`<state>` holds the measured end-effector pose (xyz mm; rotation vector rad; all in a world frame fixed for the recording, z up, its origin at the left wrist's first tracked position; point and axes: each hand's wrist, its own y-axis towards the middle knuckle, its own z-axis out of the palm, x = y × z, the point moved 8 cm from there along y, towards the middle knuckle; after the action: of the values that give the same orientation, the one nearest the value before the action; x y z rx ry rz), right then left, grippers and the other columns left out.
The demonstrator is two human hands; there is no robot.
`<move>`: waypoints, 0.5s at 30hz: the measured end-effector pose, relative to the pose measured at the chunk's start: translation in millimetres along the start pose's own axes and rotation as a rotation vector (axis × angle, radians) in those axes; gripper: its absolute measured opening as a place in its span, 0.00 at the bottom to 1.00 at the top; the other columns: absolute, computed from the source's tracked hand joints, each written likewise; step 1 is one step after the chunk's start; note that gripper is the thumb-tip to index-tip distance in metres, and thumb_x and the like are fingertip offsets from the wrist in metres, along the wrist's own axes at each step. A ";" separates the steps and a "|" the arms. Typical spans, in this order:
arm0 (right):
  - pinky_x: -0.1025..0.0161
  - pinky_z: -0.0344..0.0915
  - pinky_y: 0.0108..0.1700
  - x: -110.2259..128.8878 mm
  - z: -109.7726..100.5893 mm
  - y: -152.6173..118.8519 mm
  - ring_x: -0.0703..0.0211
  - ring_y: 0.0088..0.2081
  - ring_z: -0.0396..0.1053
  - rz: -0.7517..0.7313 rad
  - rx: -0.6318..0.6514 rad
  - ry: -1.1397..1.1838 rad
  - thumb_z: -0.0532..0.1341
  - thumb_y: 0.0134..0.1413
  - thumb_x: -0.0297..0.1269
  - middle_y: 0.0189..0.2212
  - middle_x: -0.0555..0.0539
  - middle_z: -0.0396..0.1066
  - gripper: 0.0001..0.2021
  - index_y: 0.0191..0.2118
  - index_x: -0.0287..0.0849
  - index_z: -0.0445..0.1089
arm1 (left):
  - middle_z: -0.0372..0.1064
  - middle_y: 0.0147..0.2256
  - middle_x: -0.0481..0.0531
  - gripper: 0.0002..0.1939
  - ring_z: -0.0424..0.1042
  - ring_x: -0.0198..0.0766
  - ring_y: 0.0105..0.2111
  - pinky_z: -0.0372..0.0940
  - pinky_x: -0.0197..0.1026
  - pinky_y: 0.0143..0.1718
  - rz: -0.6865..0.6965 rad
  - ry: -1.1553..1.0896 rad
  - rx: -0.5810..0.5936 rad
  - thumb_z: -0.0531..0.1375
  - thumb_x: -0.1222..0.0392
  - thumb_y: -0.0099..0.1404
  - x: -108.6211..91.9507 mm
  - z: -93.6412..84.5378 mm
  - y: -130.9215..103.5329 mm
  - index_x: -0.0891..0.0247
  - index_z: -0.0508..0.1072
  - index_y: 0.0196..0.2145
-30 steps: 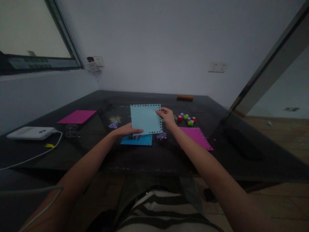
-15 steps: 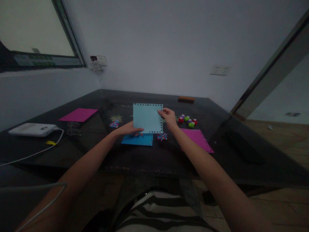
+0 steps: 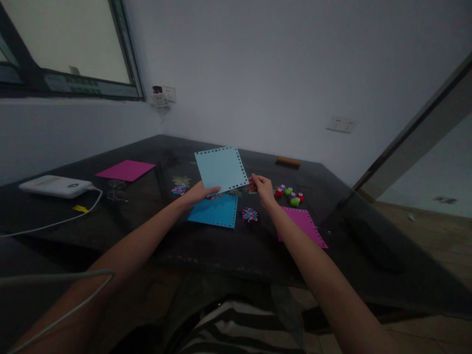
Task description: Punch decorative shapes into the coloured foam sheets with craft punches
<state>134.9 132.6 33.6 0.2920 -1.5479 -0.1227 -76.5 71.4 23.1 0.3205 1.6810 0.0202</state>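
Observation:
My left hand (image 3: pixel 202 193) grips the lower left part of a light blue sheet (image 3: pixel 220 168), thumb on its face and fingers behind. The sheet is tilted, held above the table, with a row of dark holes or marks along its top, right and bottom edges. By its lower right corner is my right hand (image 3: pixel 263 188), fingertips drawn together; whether they touch the corner or pinch something small cannot be made out. Below the held sheet lies a darker blue sheet (image 3: pixel 214 212) with similar edges. A pile of small pink, blue and white pieces (image 3: pixel 250 215) sits to its right.
Behind my right forearm lie a magenta sheet (image 3: pixel 304 223) and several red, green and purple figures (image 3: pixel 289 193). Leftward are another small pile (image 3: pixel 179 189), a second magenta sheet (image 3: pixel 126 170), glasses (image 3: pixel 117 191) and a white corded device (image 3: pixel 55 186). A brown bar (image 3: pixel 288 162) lies near the wall.
The light blue sheet has turned anticlockwise and tilted in my left hand. My right hand has gone from its upper right edge to beside the lower right corner. The camera view has shifted slightly.

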 end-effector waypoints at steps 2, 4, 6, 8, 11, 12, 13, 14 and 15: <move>0.67 0.60 0.23 -3.4 2.6 2.1 0.63 0.22 0.67 0.013 0.025 -0.045 0.60 0.45 0.55 0.22 0.47 0.72 0.20 0.27 0.40 0.69 | 0.72 0.27 0.56 0.15 0.62 0.33 0.20 0.54 0.37 0.21 0.002 -0.039 -0.092 0.64 0.51 0.52 4.2 -8.3 2.4 0.67 0.72 0.30; 0.67 0.60 0.23 -6.4 4.6 6.0 0.62 0.22 0.67 0.015 0.039 -0.093 0.60 0.46 0.53 0.22 0.47 0.72 0.18 0.27 0.40 0.69 | 0.72 0.28 0.55 0.15 0.63 0.33 0.20 0.55 0.37 0.23 -0.020 -0.085 -0.198 0.64 0.53 0.52 9.9 -17.5 3.5 0.67 0.71 0.33; 0.67 0.60 0.23 -10.2 5.9 11.4 0.62 0.22 0.67 0.017 0.046 -0.144 0.59 0.47 0.51 0.22 0.48 0.72 0.17 0.26 0.40 0.69 | 0.72 0.28 0.55 0.16 0.64 0.34 0.21 0.57 0.38 0.24 -0.028 -0.138 -0.267 0.64 0.55 0.52 13.4 -23.7 3.7 0.67 0.71 0.36; 0.66 0.60 0.23 -15.4 5.9 17.5 0.63 0.21 0.66 0.027 0.038 -0.220 0.59 0.48 0.48 0.21 0.48 0.71 0.15 0.25 0.40 0.68 | 0.72 0.28 0.54 0.17 0.64 0.34 0.22 0.58 0.38 0.25 -0.020 -0.170 -0.302 0.64 0.56 0.52 14.4 -27.2 3.6 0.68 0.70 0.38; 0.67 0.60 0.23 -23.4 6.1 26.0 0.63 0.20 0.65 0.033 0.014 -0.326 0.59 0.49 0.44 0.19 0.49 0.70 0.12 0.24 0.40 0.66 | 0.72 0.29 0.54 0.18 0.65 0.35 0.22 0.59 0.39 0.25 -0.014 -0.178 -0.318 0.64 0.56 0.52 14.9 -29.5 3.8 0.68 0.71 0.38; 0.67 0.60 0.23 -25.8 7.4 28.3 0.63 0.20 0.65 0.030 0.013 -0.347 0.58 0.49 0.42 0.18 0.49 0.69 0.11 0.23 0.40 0.66 | 0.72 0.29 0.54 0.17 0.66 0.35 0.23 0.59 0.39 0.25 -0.012 -0.179 -0.321 0.64 0.56 0.51 15.1 -30.0 3.9 0.67 0.71 0.38; 0.67 0.60 0.23 -27.7 9.8 30.1 0.63 0.20 0.65 0.023 0.018 -0.362 0.59 0.49 0.41 0.18 0.49 0.69 0.11 0.23 0.40 0.66 | 0.72 0.29 0.54 0.17 0.67 0.36 0.24 0.59 0.39 0.25 -0.010 -0.179 -0.322 0.64 0.56 0.51 15.4 -30.2 4.1 0.67 0.71 0.37; 0.67 0.60 0.23 -29.1 13.9 31.4 0.63 0.20 0.65 0.010 0.034 -0.374 0.59 0.49 0.41 0.18 0.49 0.69 0.10 0.23 0.40 0.66 | 0.72 0.29 0.54 0.17 0.67 0.36 0.24 0.60 0.39 0.26 -0.007 -0.179 -0.323 0.65 0.56 0.51 15.6 -30.4 4.2 0.67 0.71 0.37; 0.66 0.61 0.24 -30.1 19.3 32.1 0.63 0.20 0.65 -0.005 0.057 -0.388 0.59 0.49 0.41 0.18 0.49 0.69 0.10 0.23 0.41 0.66 | 0.72 0.29 0.54 0.16 0.67 0.36 0.24 0.60 0.38 0.25 -0.003 -0.178 -0.325 0.65 0.56 0.51 15.8 -30.5 4.4 0.67 0.71 0.37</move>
<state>111.6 169.2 12.9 0.3306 -1.9377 -0.1450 -106.9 84.3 12.8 0.0715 1.4725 0.2532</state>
